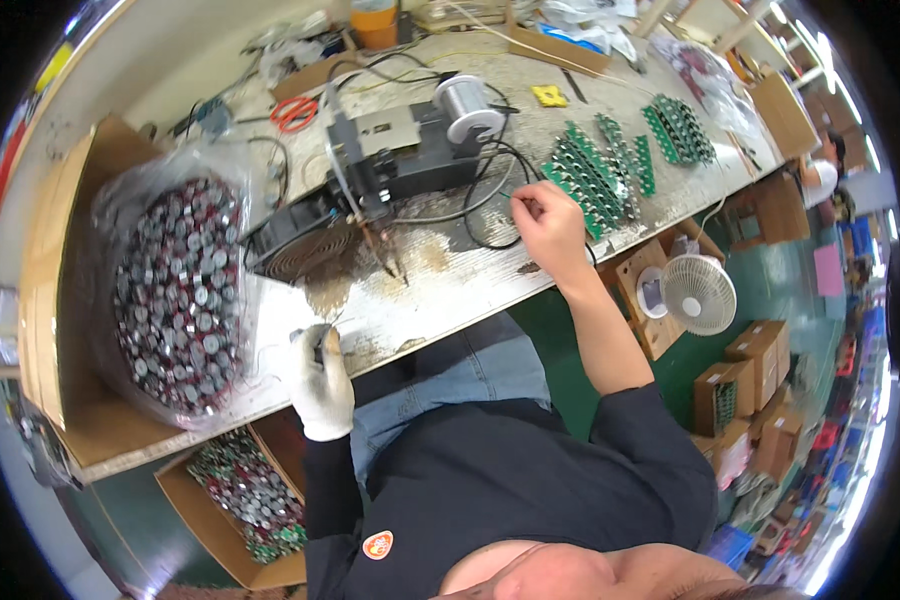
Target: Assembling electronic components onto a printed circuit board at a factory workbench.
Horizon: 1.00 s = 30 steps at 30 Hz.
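My left hand (321,383), in a white glove, is at the front edge of the worktable, right of the box of round metal parts. Its fingers are curled together; whatever they hold is too small to make out. My bare right hand (552,232) is above the table near the rows of green circuit boards (582,172), its fingertips pinched; anything between them cannot be made out. Between and beyond the hands stands a black bench machine (410,150) carrying a spool of silvery wire (468,108). Its thin tips (395,262) point down at the stained tabletop.
A plastic-lined cardboard box (120,400) holds many round metal parts (185,290). More green boards (678,130), red-handled scissors (294,115) and a yellow piece (549,96) lie farther back. A white fan (698,294) is at the right; another filled box (250,500) sits below the table.
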Each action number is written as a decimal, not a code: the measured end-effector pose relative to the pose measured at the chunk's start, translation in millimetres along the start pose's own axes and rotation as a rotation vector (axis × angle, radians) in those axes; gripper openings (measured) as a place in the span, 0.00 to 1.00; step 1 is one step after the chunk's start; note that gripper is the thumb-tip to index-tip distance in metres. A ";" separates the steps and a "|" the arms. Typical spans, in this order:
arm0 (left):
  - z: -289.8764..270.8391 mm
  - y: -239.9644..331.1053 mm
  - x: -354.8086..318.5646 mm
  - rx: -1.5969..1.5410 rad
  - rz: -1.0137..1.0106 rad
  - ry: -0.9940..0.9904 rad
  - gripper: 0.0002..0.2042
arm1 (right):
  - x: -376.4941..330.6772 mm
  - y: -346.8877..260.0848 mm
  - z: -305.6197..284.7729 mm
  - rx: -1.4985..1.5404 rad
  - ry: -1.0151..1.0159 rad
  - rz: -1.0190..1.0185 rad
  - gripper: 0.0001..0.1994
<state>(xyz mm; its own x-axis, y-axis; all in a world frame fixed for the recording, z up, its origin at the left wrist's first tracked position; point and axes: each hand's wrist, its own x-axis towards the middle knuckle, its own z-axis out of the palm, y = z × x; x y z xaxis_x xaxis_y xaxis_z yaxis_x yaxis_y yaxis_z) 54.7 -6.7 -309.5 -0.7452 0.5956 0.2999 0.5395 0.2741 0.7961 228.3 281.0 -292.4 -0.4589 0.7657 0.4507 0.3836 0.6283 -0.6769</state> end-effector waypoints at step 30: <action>9.8 -9.2 -3.2 -0.282 -0.225 -0.049 0.10 | 76.6 85.0 -74.6 -0.691 -0.163 0.093 0.17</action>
<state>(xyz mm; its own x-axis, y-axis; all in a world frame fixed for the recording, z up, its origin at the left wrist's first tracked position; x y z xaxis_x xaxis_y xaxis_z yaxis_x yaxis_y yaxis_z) 56.0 -3.8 -323.0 -0.8098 0.5811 0.0804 0.2293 0.1873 0.9552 285.4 403.3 -272.0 -0.4926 0.8239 0.2802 0.8221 0.5462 -0.1608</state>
